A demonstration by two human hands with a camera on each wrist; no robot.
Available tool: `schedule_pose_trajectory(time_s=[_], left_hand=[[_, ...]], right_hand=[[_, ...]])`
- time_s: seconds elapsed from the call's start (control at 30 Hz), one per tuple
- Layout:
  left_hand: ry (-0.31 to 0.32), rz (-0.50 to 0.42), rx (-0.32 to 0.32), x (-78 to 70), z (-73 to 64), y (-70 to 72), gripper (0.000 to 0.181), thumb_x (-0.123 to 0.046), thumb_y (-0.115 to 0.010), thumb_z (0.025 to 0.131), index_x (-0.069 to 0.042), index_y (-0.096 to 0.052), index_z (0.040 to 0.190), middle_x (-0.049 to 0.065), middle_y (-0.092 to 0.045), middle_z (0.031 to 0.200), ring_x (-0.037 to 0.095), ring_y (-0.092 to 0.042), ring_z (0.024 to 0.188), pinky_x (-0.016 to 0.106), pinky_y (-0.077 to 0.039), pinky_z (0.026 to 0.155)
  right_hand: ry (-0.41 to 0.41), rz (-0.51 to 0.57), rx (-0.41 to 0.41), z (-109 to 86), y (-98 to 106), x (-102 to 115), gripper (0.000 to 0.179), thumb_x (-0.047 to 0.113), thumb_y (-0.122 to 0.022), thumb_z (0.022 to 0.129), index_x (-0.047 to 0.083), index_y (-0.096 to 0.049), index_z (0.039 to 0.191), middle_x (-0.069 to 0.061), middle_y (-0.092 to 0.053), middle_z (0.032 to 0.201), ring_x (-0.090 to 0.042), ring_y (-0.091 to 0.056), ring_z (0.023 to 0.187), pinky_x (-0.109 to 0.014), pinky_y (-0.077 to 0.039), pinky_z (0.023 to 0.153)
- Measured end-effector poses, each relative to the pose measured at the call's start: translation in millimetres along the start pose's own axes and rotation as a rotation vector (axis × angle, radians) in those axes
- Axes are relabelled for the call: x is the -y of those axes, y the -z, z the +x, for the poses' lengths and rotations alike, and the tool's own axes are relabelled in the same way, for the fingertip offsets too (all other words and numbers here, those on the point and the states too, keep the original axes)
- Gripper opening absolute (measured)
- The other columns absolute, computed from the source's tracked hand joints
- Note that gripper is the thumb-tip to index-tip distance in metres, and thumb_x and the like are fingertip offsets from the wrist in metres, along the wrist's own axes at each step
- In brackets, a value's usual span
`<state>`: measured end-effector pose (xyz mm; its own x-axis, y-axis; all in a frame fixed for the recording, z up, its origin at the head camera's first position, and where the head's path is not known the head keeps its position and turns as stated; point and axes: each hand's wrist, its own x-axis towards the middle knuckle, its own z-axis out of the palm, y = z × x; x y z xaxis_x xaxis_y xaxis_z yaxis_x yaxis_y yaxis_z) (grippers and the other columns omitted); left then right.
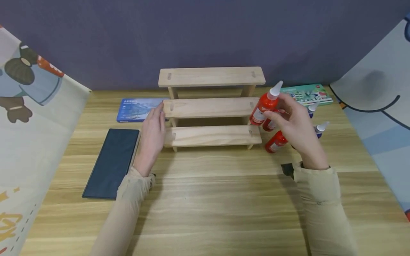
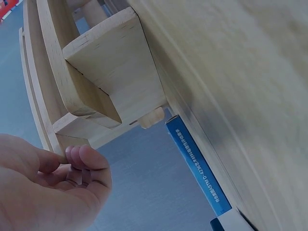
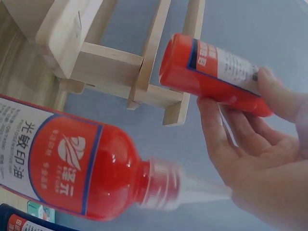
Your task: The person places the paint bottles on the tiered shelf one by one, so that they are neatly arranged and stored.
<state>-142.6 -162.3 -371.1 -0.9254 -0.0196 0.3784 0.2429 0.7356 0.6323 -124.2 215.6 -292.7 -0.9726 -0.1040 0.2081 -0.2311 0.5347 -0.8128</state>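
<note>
A three-tier wooden stand (image 1: 211, 108) rests on the table. At its left end, my left hand (image 1: 153, 128) holds the end of the middle board, its curled fingertips (image 2: 86, 156) right at the wood in the left wrist view. My right hand (image 1: 296, 124) grips a red squeeze bottle (image 1: 264, 108) with a white nozzle, raised beside the right end of the middle board. In the right wrist view the gripped bottle (image 3: 211, 72) tilts, with thumb and fingers around its upper part. Two more red bottles (image 1: 276, 142) stand below that hand, partly hidden by it.
Dark blue bottles (image 1: 318, 133) with white nozzles stand right of the red ones. A green box (image 1: 307, 94) lies behind them. Left of the stand lie a blue box (image 1: 134, 110) and a dark notebook (image 1: 112, 161). A dark wall (image 1: 205, 32) rises behind the stand.
</note>
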Motion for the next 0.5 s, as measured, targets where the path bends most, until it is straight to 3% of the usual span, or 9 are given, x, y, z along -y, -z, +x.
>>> schedule_pose_trajectory(time_s=[0.1,0.3,0.5], left_hand=[[-0.006,0.003,-0.005,0.3,0.4,0.3,0.042,-0.007,-0.042,0.116,0.012,-0.050,0.152,0.032,-0.064,0.117,0.044,-0.062,0.090,0.054,-0.053,0.079],[-0.009,0.004,-0.007,0.6,0.7,0.0,0.042,-0.006,-0.042,0.116,0.012,-0.050,0.152,0.032,-0.064,0.117,0.043,-0.062,0.089,0.054,-0.052,0.078],[-0.002,0.000,-0.004,0.9,-0.3,-0.9,0.042,-0.006,-0.042,0.116,0.012,-0.049,0.153,0.032,-0.064,0.117,0.043,-0.061,0.089,0.054,-0.052,0.077]], right_hand=[[-0.004,0.007,-0.016,2.5,-2.2,0.8,0.052,0.004,-0.072,0.103,0.006,-0.056,0.153,-0.015,-0.065,0.140,-0.017,-0.060,0.115,-0.042,-0.052,0.109],[0.033,0.013,-0.029,9.4,-4.8,3.9,0.052,0.000,-0.069,0.104,0.003,-0.054,0.153,-0.015,-0.063,0.145,-0.027,-0.061,0.124,-0.032,-0.054,0.106],[0.092,0.045,-0.035,17.6,-11.6,4.8,0.050,-0.008,-0.062,0.105,-0.005,-0.048,0.153,-0.022,-0.059,0.146,-0.036,-0.058,0.130,-0.038,-0.051,0.111]])
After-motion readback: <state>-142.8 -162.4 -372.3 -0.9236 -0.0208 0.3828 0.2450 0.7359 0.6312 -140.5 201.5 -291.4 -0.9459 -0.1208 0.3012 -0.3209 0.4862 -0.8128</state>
